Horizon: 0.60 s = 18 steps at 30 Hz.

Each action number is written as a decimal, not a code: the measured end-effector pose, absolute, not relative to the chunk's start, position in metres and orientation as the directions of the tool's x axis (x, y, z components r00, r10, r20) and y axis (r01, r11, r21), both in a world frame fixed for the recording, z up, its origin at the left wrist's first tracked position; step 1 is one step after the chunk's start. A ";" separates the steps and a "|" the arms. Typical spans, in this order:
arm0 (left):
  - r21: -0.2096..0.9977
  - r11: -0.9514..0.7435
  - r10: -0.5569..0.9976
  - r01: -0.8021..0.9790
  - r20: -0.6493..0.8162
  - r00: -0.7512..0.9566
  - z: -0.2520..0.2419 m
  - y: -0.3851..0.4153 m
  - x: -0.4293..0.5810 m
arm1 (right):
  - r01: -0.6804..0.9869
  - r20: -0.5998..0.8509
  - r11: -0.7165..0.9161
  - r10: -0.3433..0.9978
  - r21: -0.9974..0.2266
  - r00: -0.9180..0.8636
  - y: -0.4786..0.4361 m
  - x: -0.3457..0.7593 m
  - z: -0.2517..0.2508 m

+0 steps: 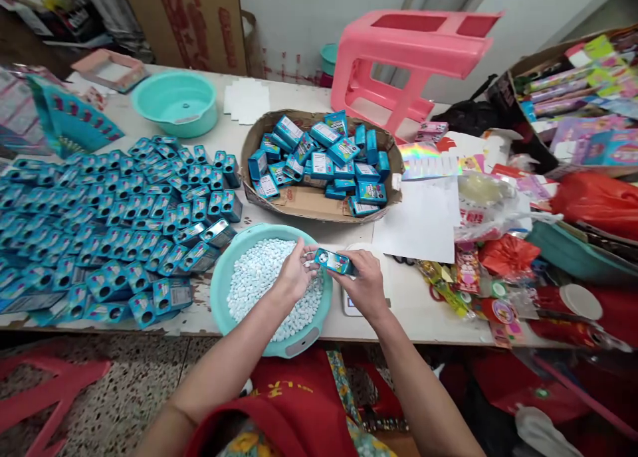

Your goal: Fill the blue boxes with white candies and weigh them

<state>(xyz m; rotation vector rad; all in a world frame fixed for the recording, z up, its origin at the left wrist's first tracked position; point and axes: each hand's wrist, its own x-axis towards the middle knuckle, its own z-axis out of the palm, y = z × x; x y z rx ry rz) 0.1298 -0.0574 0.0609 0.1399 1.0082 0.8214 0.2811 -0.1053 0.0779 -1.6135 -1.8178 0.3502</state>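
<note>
My right hand grips a small teal box lying on its side, just over the right rim of a teal basin. The basin is filled with small white pellets. My left hand hovers over the pellets with its fingers pinched together at the open left end of the box; what they hold is too small to make out. Under my right hand a white scale shows partly.
A large spread of teal boxes lies on the table to the left. A cardboard tray behind the basin holds more boxes. An empty teal bowl, a pink stool, white paper and piled packaged goods surround it.
</note>
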 end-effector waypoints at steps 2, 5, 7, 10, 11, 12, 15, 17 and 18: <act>0.477 0.680 0.687 -0.556 -0.680 0.257 0.051 -0.058 0.121 | 0.754 0.289 0.191 0.957 -0.628 -0.003 -0.103 0.276 0.072; 0.663 0.634 0.768 -0.397 -0.599 0.226 0.044 -0.063 0.099 | 0.661 0.262 0.191 0.965 -0.725 0.009 -0.104 0.274 0.071; 0.872 0.473 0.875 -0.122 -0.449 0.180 0.048 -0.069 0.082 | 0.558 0.225 0.154 0.972 -0.815 0.061 -0.106 0.271 0.073; 0.962 0.046 0.963 0.270 -0.114 0.245 0.065 -0.077 0.058 | 0.451 0.179 0.115 0.979 -0.885 0.101 -0.109 0.253 0.071; 0.940 -0.076 0.950 0.332 -0.033 0.310 0.071 -0.079 0.050 | 0.432 0.170 0.127 0.984 -0.893 0.061 -0.109 0.243 0.069; 0.913 -0.170 0.926 0.370 0.020 0.377 0.078 -0.082 0.042 | 0.405 0.161 0.146 0.987 -0.903 0.005 -0.109 0.231 0.067; 0.827 -0.280 0.915 0.488 0.075 0.397 0.095 -0.089 0.011 | 0.272 0.142 0.164 0.985 -0.948 -0.101 -0.099 0.204 0.058; 0.752 -0.221 0.969 0.621 0.099 0.225 0.100 -0.096 -0.019 | 0.260 0.161 0.159 0.987 -0.953 -0.012 -0.078 0.205 0.050; 0.701 -0.178 0.984 0.691 0.121 0.131 0.100 -0.100 -0.036 | 0.309 0.185 0.157 0.981 -0.938 0.064 -0.063 0.214 0.046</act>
